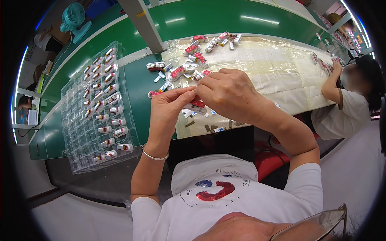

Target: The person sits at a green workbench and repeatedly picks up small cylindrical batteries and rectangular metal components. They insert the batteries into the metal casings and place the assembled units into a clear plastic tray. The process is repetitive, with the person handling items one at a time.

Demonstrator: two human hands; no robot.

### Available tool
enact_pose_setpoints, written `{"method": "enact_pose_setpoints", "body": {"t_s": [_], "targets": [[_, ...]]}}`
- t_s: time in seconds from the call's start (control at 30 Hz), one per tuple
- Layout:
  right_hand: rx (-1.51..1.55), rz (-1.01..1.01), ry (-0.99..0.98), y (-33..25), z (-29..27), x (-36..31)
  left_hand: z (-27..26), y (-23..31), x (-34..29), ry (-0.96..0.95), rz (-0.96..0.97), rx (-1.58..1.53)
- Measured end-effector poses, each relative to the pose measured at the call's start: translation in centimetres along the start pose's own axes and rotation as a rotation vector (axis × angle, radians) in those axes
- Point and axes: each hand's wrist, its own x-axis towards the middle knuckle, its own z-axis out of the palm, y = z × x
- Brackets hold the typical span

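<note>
Over the near part of the table, my two hands meet fingertip to fingertip. My left hand (171,103) pinches with thumb and forefinger, and my right hand (229,94) is closed with its fingers bent against them. Whatever small thing sits between the fingertips is mostly covered. Right below them shows a red-and-white small part, shaped like a toy car body (197,105); I cannot tell whether it is held or lying. Just beyond the hands is a loose pile of similar red-and-white car-like parts (177,74) and small silver-white blocks, possibly batteries (189,65).
On the left, a clear plastic blister tray (78,120) holds several parts in its right-hand columns. Yellowish film (277,66) covers the green table. Brown scraps (211,127) lie at the near edge. A metal post (142,26) stands behind. Another person (345,108) works at right.
</note>
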Motion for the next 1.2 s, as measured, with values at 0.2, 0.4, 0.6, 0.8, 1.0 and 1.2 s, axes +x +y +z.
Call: {"method": "enact_pose_setpoints", "body": {"t_s": [0.2,0.4,0.6,0.8,1.0,1.2], "targets": [[0.013,-0.016,0.066,0.4,0.9,-0.2,0.3,-0.4,0.1,0.008,0.003,-0.01],[0.104,0.02,0.048,1.1,0.5,-0.5,0.2,-0.2,0.2,-0.006,-0.039,-0.06],[0.044,-0.01,0.034,1.2,0.6,-0.7,0.7,-0.3,0.4,0.031,-0.017,0.002],[0.043,-0.022,0.089,1.6,1.4,-0.6,1.0,-0.6,0.5,0.017,-0.023,-0.018],[0.11,0.042,0.126,2.0,1.3,-0.5,0.7,-0.8,0.9,0.023,-0.046,-0.044],[0.147,0.04,0.221,1.9,1.2,-0.9,0.8,-0.2,0.7,0.024,-0.06,-0.073]]}}
